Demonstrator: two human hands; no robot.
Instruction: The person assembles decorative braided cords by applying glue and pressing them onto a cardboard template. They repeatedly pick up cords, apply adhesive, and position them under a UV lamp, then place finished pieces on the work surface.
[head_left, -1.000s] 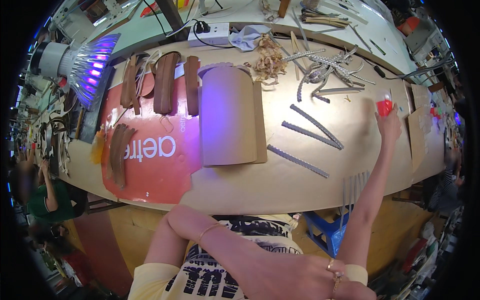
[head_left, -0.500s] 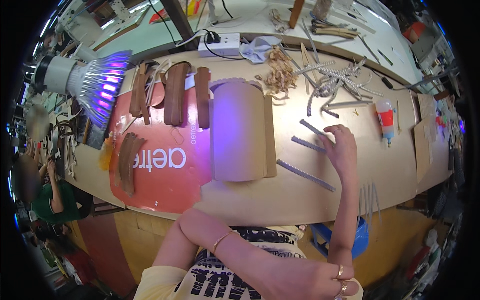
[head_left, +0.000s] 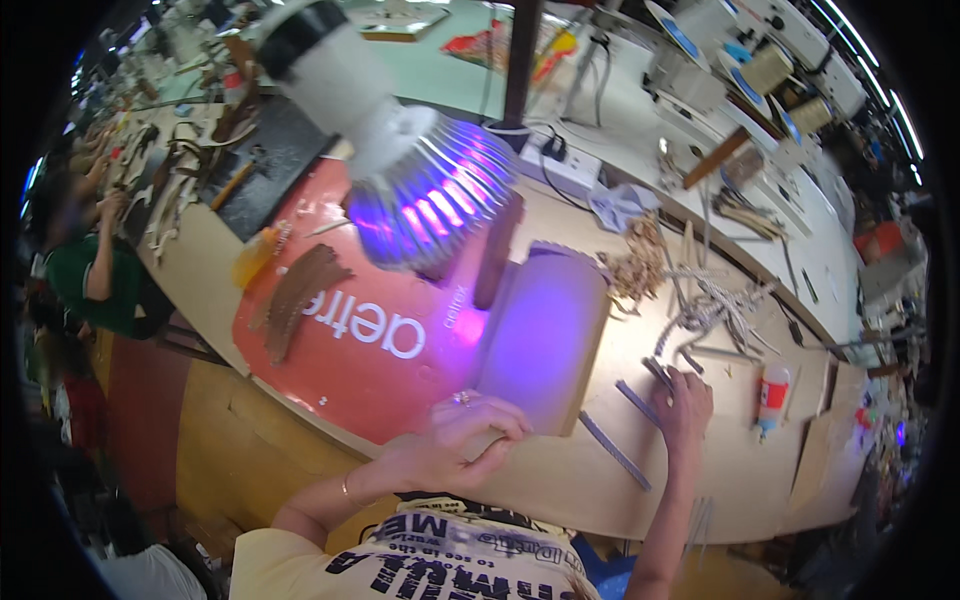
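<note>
Cardboard sheet [head_left: 545, 335], curved and washed violet by the lamp [head_left: 420, 190] hanging at about eleven o'clock of it, lies on the workbench [head_left: 720, 470] with its near corner under the left hand [head_left: 465, 440]. The left-hand fingers [head_left: 500, 425] are curled and closed on that near edge, thumb side toward the body, so the sheet sits at roughly one o'clock from the knuckles and touches the fingertips directly. The right hand [head_left: 685, 400] rests flat at about three o'clock of the sheet, its fingers bent down onto a thin grey strip [head_left: 640, 375]; whether they pinch the strip or merely press it I cannot tell. A second, longer grey strip [head_left: 615, 450] lies between the two hands, at seven o'clock of the right hand and apart from it. To do this well, I judge the left hand should keep the cardboard pinned flat against its own curl while the right lifts one strip cleanly by its end, without dragging its neighbour. A glue bottle [head_left: 772, 395] stands just beyond the right hand at three o'clock, and brown wooden pieces [head_left: 295, 295] lie well away at nine o'clock on the red board [head_left: 350, 370].
</note>
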